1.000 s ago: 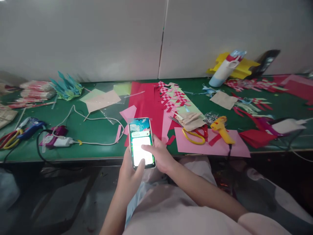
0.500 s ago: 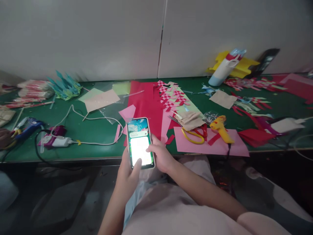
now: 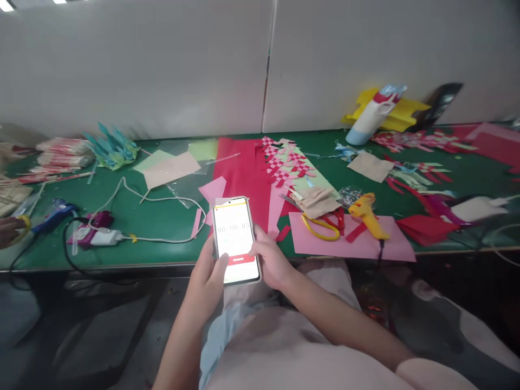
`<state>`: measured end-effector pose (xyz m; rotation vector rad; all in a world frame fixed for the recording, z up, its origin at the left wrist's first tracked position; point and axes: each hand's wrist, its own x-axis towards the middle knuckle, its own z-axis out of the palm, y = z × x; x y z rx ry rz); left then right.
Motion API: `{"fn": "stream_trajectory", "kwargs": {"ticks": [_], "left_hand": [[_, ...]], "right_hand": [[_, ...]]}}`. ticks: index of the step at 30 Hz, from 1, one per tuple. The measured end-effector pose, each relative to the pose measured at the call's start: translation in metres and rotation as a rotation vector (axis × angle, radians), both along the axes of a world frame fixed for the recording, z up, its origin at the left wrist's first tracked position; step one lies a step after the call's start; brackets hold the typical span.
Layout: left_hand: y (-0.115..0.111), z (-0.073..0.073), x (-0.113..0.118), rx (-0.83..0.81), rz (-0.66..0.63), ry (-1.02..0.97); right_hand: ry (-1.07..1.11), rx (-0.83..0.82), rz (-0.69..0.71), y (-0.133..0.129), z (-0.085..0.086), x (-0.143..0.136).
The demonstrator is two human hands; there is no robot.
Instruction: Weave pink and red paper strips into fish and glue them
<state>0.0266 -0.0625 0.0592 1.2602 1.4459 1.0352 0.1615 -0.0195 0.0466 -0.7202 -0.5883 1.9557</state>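
Note:
A smartphone (image 3: 235, 238) is held upright between both hands at the table's front edge. Its bright screen shows a timer display with a red button below. My left hand (image 3: 208, 271) wraps the phone's left side, thumb over the lower screen. My right hand (image 3: 272, 260) grips the right side, its thumb reaching onto the screen near the red button. Just beyond the phone lie a red paper sheet (image 3: 239, 173) and pink-and-red woven paper strips (image 3: 280, 160).
Yellow-handled scissors (image 3: 323, 228) and a yellow glue gun (image 3: 368, 214) rest on pink paper (image 3: 300, 244) at right. Behind them a bottle (image 3: 371, 116) stands tilted. A white cable (image 3: 162, 238) loops across the green table (image 3: 138, 257) from a purple power strip (image 3: 87, 233). A person's hand (image 3: 10, 233) shows far left.
The phone's screen has switched from a lock screen with a white panel to a timer. My left thumb has shifted slightly up and left; both hands still hold the phone.

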Motion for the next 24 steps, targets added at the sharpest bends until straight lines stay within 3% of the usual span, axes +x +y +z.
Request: {"fn": "stream_trajectory", "kwargs": {"ticks": [10, 17, 24], "left_hand": [[0.0003, -0.0036, 0.0015, 0.02, 0.048, -0.031], [-0.0049, -0.0028, 0.0042, 0.052, -0.018, -0.077], [-0.0078, -0.0031, 0.0077, 0.041, 0.008, -0.068]], "right_hand": [[-0.016, 0.061, 0.006, -0.0006, 0.0039, 0.001], [0.041, 0.098, 0.017, 0.0039, -0.0024, 0.0029], [0.048, 0.103, 0.039, 0.0051, 0.0025, 0.006]]}}
